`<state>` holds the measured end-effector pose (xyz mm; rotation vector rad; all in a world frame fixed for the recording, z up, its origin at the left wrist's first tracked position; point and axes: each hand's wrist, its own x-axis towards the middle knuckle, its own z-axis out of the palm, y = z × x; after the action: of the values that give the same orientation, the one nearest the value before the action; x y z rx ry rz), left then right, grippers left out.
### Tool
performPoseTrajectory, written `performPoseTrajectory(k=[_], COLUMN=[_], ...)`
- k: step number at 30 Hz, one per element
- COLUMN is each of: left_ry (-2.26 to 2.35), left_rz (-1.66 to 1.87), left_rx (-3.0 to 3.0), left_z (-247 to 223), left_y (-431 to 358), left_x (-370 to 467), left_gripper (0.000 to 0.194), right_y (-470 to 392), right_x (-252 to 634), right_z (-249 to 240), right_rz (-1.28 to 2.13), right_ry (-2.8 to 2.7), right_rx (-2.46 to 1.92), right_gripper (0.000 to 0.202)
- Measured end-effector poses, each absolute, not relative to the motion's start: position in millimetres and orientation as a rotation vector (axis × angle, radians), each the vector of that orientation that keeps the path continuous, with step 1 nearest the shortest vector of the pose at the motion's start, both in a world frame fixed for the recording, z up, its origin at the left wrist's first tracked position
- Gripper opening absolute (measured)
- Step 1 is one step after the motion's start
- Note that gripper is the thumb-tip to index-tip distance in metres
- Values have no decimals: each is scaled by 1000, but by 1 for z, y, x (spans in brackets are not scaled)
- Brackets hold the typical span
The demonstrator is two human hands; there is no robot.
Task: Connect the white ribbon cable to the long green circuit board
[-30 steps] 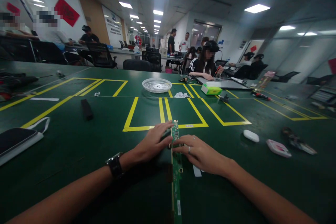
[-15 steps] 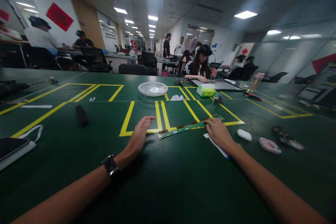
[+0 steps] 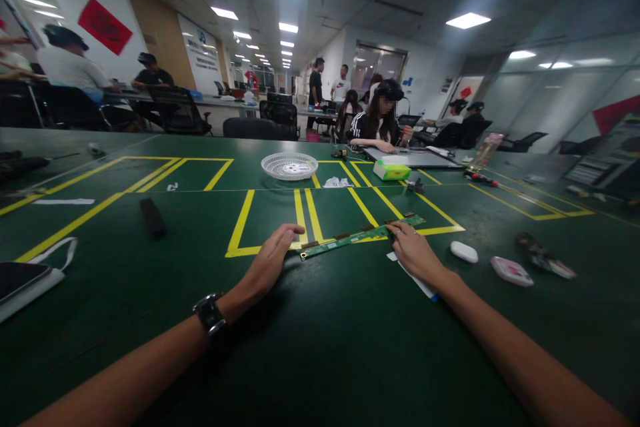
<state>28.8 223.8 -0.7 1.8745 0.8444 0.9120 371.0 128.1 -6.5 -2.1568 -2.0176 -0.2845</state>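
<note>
A long, narrow green circuit board (image 3: 357, 237) lies slanted near the front edge of the yellow tape marks, its right end farther from me. My right hand (image 3: 413, 250) has its fingers closed on the board's near edge, right of the middle. Just off the board's left end is my left hand (image 3: 273, 253), its fingers together and pointing right, the thumb along them; nothing shows in it, and whether it touches the board is unclear. A white paper strip (image 3: 416, 279) lies partly beneath my right wrist.
Beyond the hands stand a white round basket (image 3: 289, 166) and a green tissue pack (image 3: 392, 170). A dark block (image 3: 152, 219) lies left, a white case (image 3: 464, 252) and a pink case (image 3: 511, 271) right. A person (image 3: 383, 117) sits across the table.
My left hand has moved slightly right, closer to the board's left end, and its fingers have drawn together. My right hand's fingers have closed more on the board's edge. The view has shifted slightly.
</note>
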Motion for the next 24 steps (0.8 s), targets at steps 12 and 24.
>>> performPoseTrajectory(k=[12, 24], left_ry=[807, 692], left_rz=[888, 800], left_rx=[1854, 2209], left_z=[2, -11], left_y=[223, 224], left_x=[29, 33], left_gripper=[39, 38], right_y=[129, 101], right_x=[374, 284], right_z=[4, 27], right_rz=[-335, 230], right_ry=[-1996, -2468], right_rx=[-2120, -1358], right_gripper=[44, 53])
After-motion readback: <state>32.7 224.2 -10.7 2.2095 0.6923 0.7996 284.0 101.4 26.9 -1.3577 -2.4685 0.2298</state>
